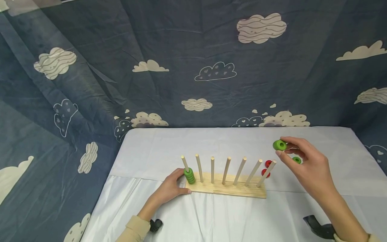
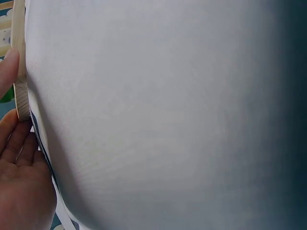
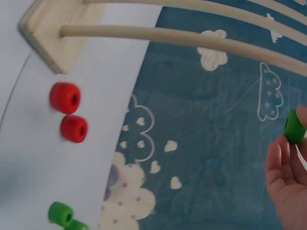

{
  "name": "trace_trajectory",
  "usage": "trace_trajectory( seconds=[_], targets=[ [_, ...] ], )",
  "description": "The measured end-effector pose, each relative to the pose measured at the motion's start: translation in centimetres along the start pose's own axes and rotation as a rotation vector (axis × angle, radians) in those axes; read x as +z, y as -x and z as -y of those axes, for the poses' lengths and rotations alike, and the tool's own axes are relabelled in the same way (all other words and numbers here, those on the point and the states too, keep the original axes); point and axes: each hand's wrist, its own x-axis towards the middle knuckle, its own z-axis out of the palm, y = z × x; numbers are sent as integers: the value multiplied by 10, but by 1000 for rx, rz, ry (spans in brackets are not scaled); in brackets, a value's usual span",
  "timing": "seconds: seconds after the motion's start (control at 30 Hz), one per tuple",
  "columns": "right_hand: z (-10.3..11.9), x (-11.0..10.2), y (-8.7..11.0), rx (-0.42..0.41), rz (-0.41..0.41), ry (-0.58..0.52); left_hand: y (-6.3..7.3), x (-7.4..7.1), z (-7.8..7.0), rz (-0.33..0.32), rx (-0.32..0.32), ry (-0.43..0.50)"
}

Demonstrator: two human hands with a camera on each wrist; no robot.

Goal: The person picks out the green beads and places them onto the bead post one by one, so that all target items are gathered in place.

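Note:
My right hand (image 1: 314, 169) pinches a green bead (image 1: 279, 145) between thumb and fingertips, raised above the right side of the table. The bead's hole shows in the head view. In the right wrist view the same green bead (image 3: 295, 127) sits at the fingertips. My left hand (image 1: 170, 189) grips the left end of a wooden peg board (image 1: 223, 189), thumb at the front edge and fingers round the end and back. A stack of green beads (image 1: 189, 176) sits on the leftmost peg. The other pegs (image 1: 212, 169) stand bare.
Two red beads (image 3: 65, 97) lie on the white cloth (image 3: 29, 163) just beyond the board's right end. Farther right lie two green beads (image 3: 60, 214), partly behind my right hand in the head view. A dark cloud-print curtain (image 1: 193, 84) hangs behind the table.

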Motion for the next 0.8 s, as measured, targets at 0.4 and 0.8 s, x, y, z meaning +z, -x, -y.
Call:
trace_trajectory(
  seconds=[0.4, 0.8],
  targets=[
    [28, -3, -12, -79, 26, -34, 0, 0, 1, 0, -1, 6],
    [54, 4, -24, -211, 71, 29, 0, -1, 0, 8, -5, 3]
  ],
)
